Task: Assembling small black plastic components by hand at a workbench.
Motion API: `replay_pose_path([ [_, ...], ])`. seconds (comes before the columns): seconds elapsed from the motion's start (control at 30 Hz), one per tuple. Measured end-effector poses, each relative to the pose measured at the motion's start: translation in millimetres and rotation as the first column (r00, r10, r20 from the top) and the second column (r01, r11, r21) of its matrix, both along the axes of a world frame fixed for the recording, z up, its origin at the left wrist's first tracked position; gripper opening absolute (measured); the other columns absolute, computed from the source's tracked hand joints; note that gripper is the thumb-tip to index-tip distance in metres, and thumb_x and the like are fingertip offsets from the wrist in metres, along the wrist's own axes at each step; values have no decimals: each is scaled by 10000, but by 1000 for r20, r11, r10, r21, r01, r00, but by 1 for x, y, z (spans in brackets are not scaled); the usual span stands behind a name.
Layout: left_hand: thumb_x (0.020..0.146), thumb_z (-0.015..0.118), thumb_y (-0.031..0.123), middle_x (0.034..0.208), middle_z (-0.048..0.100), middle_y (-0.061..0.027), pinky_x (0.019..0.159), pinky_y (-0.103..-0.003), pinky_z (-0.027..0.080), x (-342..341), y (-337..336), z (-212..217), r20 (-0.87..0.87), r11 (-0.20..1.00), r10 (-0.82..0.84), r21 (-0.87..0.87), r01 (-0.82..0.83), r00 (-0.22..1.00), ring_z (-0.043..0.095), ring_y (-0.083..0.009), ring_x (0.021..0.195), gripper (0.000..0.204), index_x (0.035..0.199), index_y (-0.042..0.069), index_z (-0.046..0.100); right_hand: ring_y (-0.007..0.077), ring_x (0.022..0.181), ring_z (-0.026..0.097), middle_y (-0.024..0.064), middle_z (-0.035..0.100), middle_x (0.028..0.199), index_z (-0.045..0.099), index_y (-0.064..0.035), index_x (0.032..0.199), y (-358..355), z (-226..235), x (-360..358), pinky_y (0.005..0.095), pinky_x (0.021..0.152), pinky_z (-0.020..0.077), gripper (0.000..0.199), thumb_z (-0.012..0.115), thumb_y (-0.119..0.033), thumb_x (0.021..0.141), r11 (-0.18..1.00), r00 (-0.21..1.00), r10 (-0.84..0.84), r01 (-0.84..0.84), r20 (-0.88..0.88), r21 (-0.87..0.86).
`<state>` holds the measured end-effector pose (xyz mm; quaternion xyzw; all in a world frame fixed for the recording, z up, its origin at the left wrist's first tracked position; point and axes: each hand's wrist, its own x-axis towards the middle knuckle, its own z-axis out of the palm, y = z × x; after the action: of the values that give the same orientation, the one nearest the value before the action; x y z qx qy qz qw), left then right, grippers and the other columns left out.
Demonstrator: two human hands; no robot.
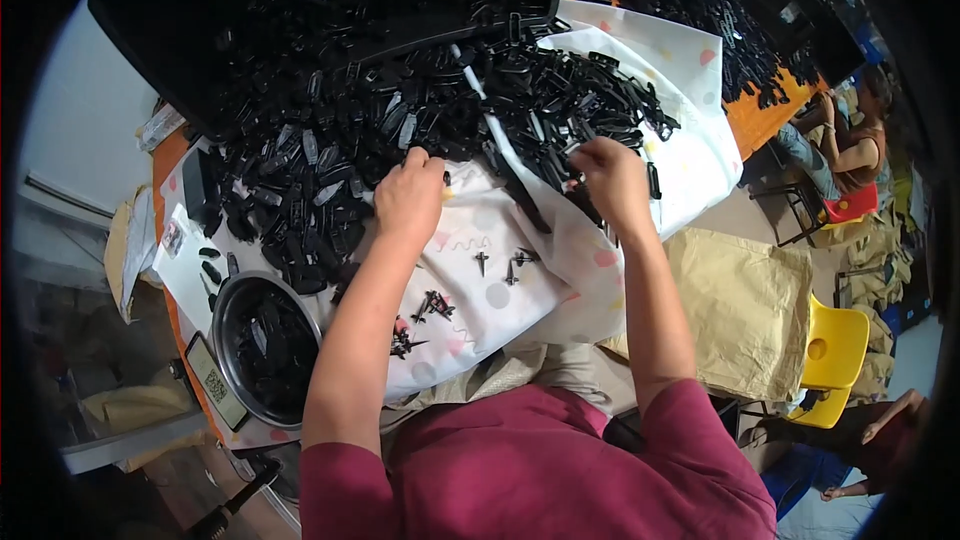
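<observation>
A big heap of small black plastic parts (310, 155) spreads over a white patterned cloth in front of me. At the heap's near edge is my left hand (408, 192), fingers curled down and closed; a small dark bit shows by its fingertips, too little to name. Further right, over the cloth's raised fold, my right hand (615, 183) is pinched closed beside more black parts, and its fingers hide what they grip. Between my forearms, small pointed black pieces (435, 306) lie in loose groups on the cloth (500, 305).
A metal bowl (222, 335) of black parts and a phone (216, 387) sit at the left. Behind the heap stands a large black bin (150, 0). At right are a paper sack (740, 305), a yellow chair (838, 350) and a seated person (862, 152); another person (890, 430) is lower right.
</observation>
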<state>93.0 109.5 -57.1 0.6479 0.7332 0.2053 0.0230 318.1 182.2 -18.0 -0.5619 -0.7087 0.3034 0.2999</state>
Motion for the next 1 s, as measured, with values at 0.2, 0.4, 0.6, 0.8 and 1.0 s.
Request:
replay_pose_path([
  [0.2,802,539,152,963,565,-112,675,-404,462,18,-16,9,137,983,103,-164,-79,985,585,-298,781,151,917,55,547,339,746,599,160,621,781,623,-45,771,20,-31,-15,411,638,481,199,634,-216,669,974,746,128,-219,653,60],
  [0.4,755,611,180,927,598,-70,720,-362,461,13,-26,-9,100,993,-10,-119,22,995,584,-277,818,167,889,83,627,342,767,602,179,620,808,598,-35,837,12,-23,-30,419,646,480,221,640,-171,667,981,731,160,-193,663,-24],
  [0.6,736,630,183,921,600,-69,708,-352,465,24,-50,4,118,999,-42,-12,44,992,584,-273,808,173,880,88,632,239,726,606,151,622,773,573,19,1046,11,-24,-2,311,656,465,409,654,-40,648,995,963,87,-98,256,32],
  [0.8,720,655,122,871,615,-49,684,-298,463,22,-56,2,335,999,-35,-17,44,941,592,-214,763,196,902,62,616,102,730,555,26,595,804,583,-4,891,-24,1,-20,231,679,456,204,545,75,706,922,764,57,-287,-643,-259],
  [1.0,717,717,87,767,576,20,631,-194,405,38,-76,22,990,999,19,-24,40,138,491,-41,705,194,851,33,587,108,733,542,43,585,861,609,-8,870,-82,-7,-42,221,637,434,209,581,92,688,962,852,273,-238,-446,135],
])
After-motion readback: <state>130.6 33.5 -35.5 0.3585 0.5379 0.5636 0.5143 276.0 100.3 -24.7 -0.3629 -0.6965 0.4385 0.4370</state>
